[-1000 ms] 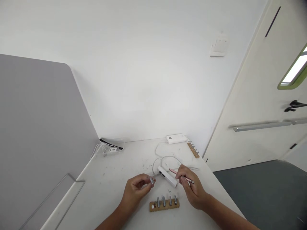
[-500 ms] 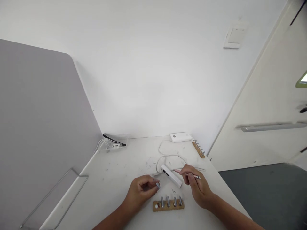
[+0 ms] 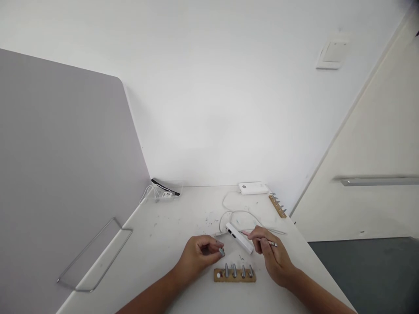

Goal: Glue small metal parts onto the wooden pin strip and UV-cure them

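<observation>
In my left hand [image 3: 201, 254], the thumb and fingers are pinched on a small grey-blue piece [image 3: 222, 252]; its exact kind is unclear. My right hand [image 3: 270, 253] grips a slim pink pen-shaped tool [image 3: 271, 243] like a pencil, its front end pointing left behind a white stick-shaped device [image 3: 239, 239]. That device lies slanted between the hands, with dark marks near its far end. Just in front of it, a brown strip [image 3: 235, 279] holds several upright grey cone-shaped pieces [image 3: 235, 271]. At the strip's left end a white round spot shows with no piece standing on it.
A thin white cable [image 3: 250, 213] loops across the white table [image 3: 183, 222] near a white power bank [image 3: 253, 188]. A second brown strip [image 3: 277, 206] lies at the back right. Far left are a clear tray [image 3: 168, 192], a grey panel [image 3: 72, 144] and a wire frame [image 3: 94, 257].
The view has shifted slightly, so most things appear farther right. Both hands keep their grips; the piece in my left hand looks slightly turned.
</observation>
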`<state>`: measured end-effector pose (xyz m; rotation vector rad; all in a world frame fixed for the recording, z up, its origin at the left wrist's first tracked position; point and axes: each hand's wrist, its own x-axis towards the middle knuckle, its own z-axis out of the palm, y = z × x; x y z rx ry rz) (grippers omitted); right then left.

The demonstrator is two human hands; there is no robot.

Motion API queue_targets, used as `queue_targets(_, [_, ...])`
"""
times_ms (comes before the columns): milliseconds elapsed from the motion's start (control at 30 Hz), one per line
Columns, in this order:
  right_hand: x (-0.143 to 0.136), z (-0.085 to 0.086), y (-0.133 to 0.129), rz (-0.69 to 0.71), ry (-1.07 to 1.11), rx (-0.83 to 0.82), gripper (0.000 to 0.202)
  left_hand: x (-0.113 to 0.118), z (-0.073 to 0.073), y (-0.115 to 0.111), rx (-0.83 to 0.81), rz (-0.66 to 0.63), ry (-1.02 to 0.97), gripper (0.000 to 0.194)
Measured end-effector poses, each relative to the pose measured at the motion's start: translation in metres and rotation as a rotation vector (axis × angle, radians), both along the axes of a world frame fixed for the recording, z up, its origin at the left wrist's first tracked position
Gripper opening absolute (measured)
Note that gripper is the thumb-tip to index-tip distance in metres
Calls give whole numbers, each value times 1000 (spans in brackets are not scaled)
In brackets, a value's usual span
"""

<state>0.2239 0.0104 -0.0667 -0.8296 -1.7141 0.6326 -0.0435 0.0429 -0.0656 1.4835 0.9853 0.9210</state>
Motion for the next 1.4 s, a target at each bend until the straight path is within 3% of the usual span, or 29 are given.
queue_targets(200, [-6,9,-3,27,9,60,35,-1,3,2,-77,10,-24,39])
queue_targets(367, [-9,16,-6,30,2,83,32,0,12,-1,-35,22,42,37])
queue_targets(700, [-12,22,-13,33,-16,16,31,3,17,-6,22,12,95,31])
queue_targets(1100, [-19,15,-14,-19,-44,54,28,4,20,-7,21,-7,110,31])
queue_targets(1233, [-24,38,-14,106,-149,114,27,4,20,-7,0,-1,111,32])
queue_targets(1400, [-42,92,-4,194,-266,161,32,4,25,-10,-24,8,107,28])
